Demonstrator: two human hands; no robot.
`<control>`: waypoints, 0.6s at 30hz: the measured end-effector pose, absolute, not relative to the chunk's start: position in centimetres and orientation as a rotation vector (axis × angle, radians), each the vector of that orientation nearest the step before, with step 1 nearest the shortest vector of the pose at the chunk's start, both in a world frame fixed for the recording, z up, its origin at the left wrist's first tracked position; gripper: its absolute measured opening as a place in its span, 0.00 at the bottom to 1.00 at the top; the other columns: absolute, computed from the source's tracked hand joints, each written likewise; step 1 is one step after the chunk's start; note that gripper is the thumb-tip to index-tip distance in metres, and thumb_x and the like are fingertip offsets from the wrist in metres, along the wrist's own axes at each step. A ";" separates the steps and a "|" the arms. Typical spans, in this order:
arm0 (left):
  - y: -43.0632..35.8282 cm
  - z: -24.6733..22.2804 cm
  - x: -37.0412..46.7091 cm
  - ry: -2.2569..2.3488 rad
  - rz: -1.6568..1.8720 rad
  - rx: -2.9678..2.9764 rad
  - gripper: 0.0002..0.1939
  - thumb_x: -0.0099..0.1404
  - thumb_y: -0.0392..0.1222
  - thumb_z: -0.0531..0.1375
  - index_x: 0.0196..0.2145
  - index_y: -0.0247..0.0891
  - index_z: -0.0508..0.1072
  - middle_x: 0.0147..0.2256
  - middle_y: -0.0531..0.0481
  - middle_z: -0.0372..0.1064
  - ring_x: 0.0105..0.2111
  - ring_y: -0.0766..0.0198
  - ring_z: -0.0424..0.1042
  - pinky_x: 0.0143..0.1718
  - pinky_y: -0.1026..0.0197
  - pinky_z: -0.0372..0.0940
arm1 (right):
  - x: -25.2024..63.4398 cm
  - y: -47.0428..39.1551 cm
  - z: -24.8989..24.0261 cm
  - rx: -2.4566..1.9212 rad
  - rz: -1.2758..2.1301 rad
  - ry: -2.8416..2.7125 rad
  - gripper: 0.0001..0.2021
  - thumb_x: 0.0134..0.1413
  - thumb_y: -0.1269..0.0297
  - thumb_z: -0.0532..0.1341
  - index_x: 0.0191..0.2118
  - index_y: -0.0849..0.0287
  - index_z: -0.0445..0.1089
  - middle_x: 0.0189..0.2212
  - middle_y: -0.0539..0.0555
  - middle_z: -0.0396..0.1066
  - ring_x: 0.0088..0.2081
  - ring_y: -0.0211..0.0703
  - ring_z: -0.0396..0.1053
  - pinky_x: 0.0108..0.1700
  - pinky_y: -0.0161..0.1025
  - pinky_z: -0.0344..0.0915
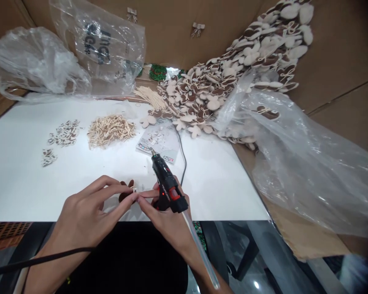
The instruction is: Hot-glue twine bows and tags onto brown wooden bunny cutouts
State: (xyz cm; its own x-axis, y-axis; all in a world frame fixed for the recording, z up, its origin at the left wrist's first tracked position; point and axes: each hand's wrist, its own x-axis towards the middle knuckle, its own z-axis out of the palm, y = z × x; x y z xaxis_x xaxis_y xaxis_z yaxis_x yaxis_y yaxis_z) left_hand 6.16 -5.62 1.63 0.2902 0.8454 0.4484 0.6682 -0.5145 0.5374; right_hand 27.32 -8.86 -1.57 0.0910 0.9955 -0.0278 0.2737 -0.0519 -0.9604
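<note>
Between the fingertips of both hands, near the table's front edge, is a small brown felt piece (122, 197) with a small white tag (135, 189) on it. My left hand (95, 204) pinches the felt piece from the left. My right hand (168, 216) has its thumb and index finger at the tag, while its other fingers wrap round a black glue gun (165, 175). The gun's nozzle points up and away, and a clear glue stick (202, 251) sticks out of its back. Where exactly the fingertips touch the felt is partly hidden.
Cream cords (111, 130) and small tags (64, 133) lie on the white table (211, 179). A printed packet (161, 141) is behind the gun, beside its cable (185, 159). Finished felt pieces (202, 90) are heaped at the back right. Plastic bags (309, 151) flank both sides.
</note>
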 end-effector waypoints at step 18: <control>-6.4 1.7 6.4 1.527 0.918 2.332 0.11 0.83 0.53 0.68 0.47 0.49 0.90 0.45 0.57 0.86 0.20 0.72 0.61 0.22 0.62 0.60 | 27.3 -9.2 -1.9 -1.312 0.797 -1.431 0.12 0.69 0.59 0.75 0.48 0.47 0.72 0.36 0.46 0.89 0.24 0.44 0.82 0.33 0.40 0.80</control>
State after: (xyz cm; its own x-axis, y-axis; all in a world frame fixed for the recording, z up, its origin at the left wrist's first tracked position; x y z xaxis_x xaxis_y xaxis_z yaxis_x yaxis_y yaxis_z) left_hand 6.41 -6.36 1.73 0.2708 0.8824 0.3848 0.7541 -0.4429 0.4849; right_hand 27.32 -9.24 -1.89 0.0835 0.9691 0.2319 0.3128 0.1955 -0.9295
